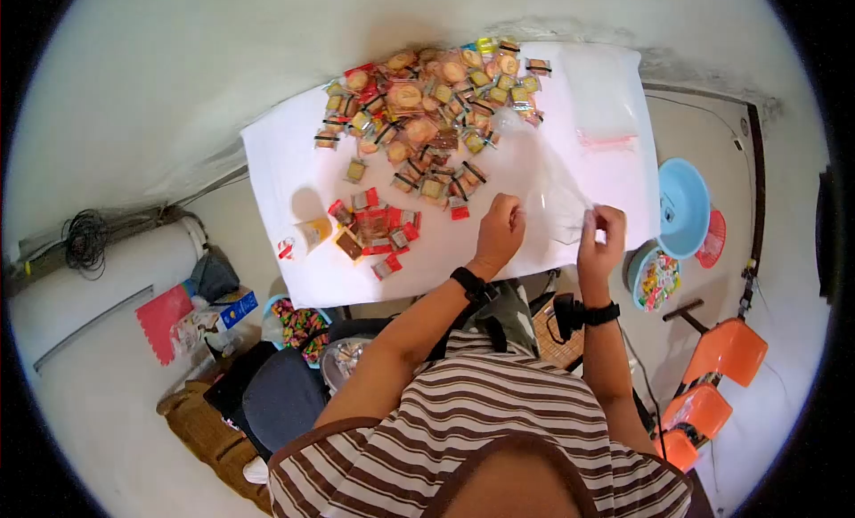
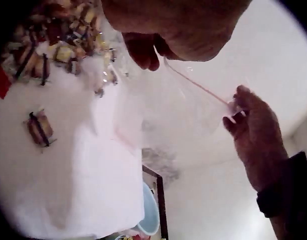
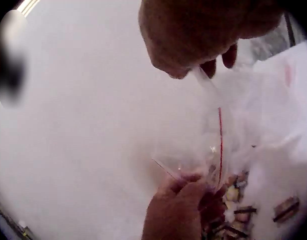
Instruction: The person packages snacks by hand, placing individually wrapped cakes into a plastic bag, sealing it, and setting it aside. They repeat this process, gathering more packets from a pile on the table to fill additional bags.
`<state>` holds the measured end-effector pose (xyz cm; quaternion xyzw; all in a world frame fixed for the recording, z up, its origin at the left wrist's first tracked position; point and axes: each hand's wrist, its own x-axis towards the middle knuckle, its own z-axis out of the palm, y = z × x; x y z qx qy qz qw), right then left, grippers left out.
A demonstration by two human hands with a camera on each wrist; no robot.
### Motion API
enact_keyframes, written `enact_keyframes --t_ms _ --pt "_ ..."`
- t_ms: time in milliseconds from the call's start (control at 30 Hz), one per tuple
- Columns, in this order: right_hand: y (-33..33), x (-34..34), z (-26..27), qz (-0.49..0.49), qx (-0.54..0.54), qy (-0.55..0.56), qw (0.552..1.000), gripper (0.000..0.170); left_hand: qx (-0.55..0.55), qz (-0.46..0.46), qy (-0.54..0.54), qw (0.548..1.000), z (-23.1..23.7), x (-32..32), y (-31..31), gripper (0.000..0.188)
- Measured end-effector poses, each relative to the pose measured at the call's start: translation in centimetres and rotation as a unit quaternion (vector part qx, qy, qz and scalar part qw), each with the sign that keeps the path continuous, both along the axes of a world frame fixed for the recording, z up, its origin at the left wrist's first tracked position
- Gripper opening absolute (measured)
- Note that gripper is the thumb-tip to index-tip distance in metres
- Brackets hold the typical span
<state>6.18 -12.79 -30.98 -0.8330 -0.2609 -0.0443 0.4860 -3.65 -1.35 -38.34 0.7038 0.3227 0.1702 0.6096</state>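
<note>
Over the bench (image 1: 294, 162), right of its middle, I've got the bag (image 1: 554, 193), clear plastic, stretched between both hands. Left hand (image 1: 500, 231): fingers (image 2: 139, 50) curled, pinching one side of the bag, practically no gap. Right hand (image 1: 603, 240): thumb and fingers (image 2: 239, 104) pinch the other side, same tightness. Red strip (image 3: 220, 145) runs along the bag between them on my wrist feeds. Both forearms cross the near edge; right hand sits just inside it.

Pile of packets (image 1: 405, 95) backs up to the far edge, by the wall (image 1: 223, 64); the bag's far end reaches its right side. Bag stack (image 1: 601, 86) takes the far right corner. White bench top runs from the stack down the right edge. Red packets (image 1: 374, 222) lie left of the left hand, well apart. Cup (image 1: 312, 233) stands past them, near the left edge. Blue basin (image 1: 693, 228) is just outside the right edge.
</note>
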Motion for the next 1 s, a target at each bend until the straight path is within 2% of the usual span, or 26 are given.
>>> enact_keyframes --t_ms 33,67,100,167,233,267,300,367,433,500,533,567,600,633,700,733,767,833,867,900,967,1000 --pt "-0.5 0.1 1.1 0.018 -0.028 -0.105 0.994 0.015 0.024 -0.011 -0.056 0.998 0.6 0.5 0.4 0.014" --pt "-0.7 -0.3 2.1 0.025 -0.038 -0.131 0.990 0.016 0.048 -0.022 -0.111 0.992 0.8 0.9 0.8 0.014" --pt "-1.0 -0.8 2.5 0.030 -0.048 -0.157 0.986 0.017 0.041 -0.027 -0.115 0.992 0.6 1.4 1.0 0.014" --pt "-1.7 -1.2 1.2 0.033 -0.084 -0.132 0.987 0.017 0.058 -0.041 -0.107 0.992 0.1 2.1 1.1 0.012" --pt "-2.1 -1.0 -2.9 0.053 -0.210 -0.059 0.975 0.017 0.039 -0.038 -0.071 0.996 -3.6 2.2 1.0 0.010" --pt "-2.2 -1.3 -4.6 0.034 -0.194 0.010 0.980 0.019 0.025 -0.029 -0.030 0.999 -5.7 2.2 0.8 0.009" --pt "-2.3 -1.4 -6.5 0.020 -0.205 0.016 0.978 0.018 0.024 -0.034 -0.030 0.999 -7.4 1.9 0.8 0.009" --pt "-2.8 -1.4 -9.6 0.003 -0.233 0.091 0.968 0.017 -0.009 -0.059 0.068 0.996 -9.8 1.1 0.8 0.008" --pt "-2.2 -0.8 -11.0 -0.018 -0.231 0.084 0.969 0.015 0.002 -0.074 0.081 0.994 -9.6 2.0 1.2 0.012" --pt "-1.4 0.6 -10.8 -0.065 -0.158 0.043 0.984 0.015 -0.125 -0.082 0.097 0.984 -8.7 4.2 1.7 0.015" --pt "-1.0 1.3 -9.8 -0.073 -0.161 0.045 0.983 0.015 -0.081 -0.085 0.059 0.991 -11.0 5.4 1.7 0.012" --pt "-0.4 2.1 -8.5 -0.076 -0.128 -0.007 0.989 0.015 -0.084 -0.094 0.061 0.990 -10.8 6.6 2.1 0.012" --pt "-0.1 2.5 -7.8 -0.079 -0.096 -0.059 0.990 0.016 -0.057 -0.087 0.013 0.994 -9.6 7.9 2.9 0.010" --pt "0.0 2.6 -7.9 -0.085 -0.100 -0.059 0.990 0.016 -0.031 -0.078 -0.037 0.996 -9.1 8.6 3.4 0.012" --pt "-0.1 2.7 -8.5 -0.053 -0.069 -0.069 0.994 0.017 -0.020 -0.084 -0.023 0.996 -9.1 8.7 4.1 0.013" --pt "-0.5 2.7 -10.2 -0.051 -0.096 -0.017 0.994 0.017 -0.003 -0.084 -0.009 0.996 -9.5 8.5 4.5 0.014" --pt "-0.7 2.8 -12.0 -0.036 -0.098 -0.013 0.994 0.016 -0.003 -0.086 -0.007 0.996 -10.6 7.8 4.7 0.014" --pt "-0.8 2.6 -15.4 -0.036 -0.112 0.008 0.993 0.015 0.091 -0.093 0.092 0.987 -13.2 5.3 4.4 0.018" --pt "-1.1 2.6 -16.7 -0.037 -0.113 0.011 0.993 0.015 0.053 -0.110 0.153 0.981 -13.7 3.9 3.8 0.031" --pt "-1.0 2.6 -17.5 -0.037 -0.122 0.005 0.992 0.015 0.052 -0.111 0.156 0.980 -13.9 2.5 3.3 0.031" --pt "-0.9 2.7 -18.8 -0.036 -0.130 -0.001 0.991 0.016 0.266 -0.242 0.104 0.927 -14.1 0.1 2.4 0.045" --pt "-0.9 2.7 -19.2 -0.030 -0.139 0.020 0.990 0.016 0.266 -0.241 0.104 0.927 -14.0 -0.5 1.9 0.045"
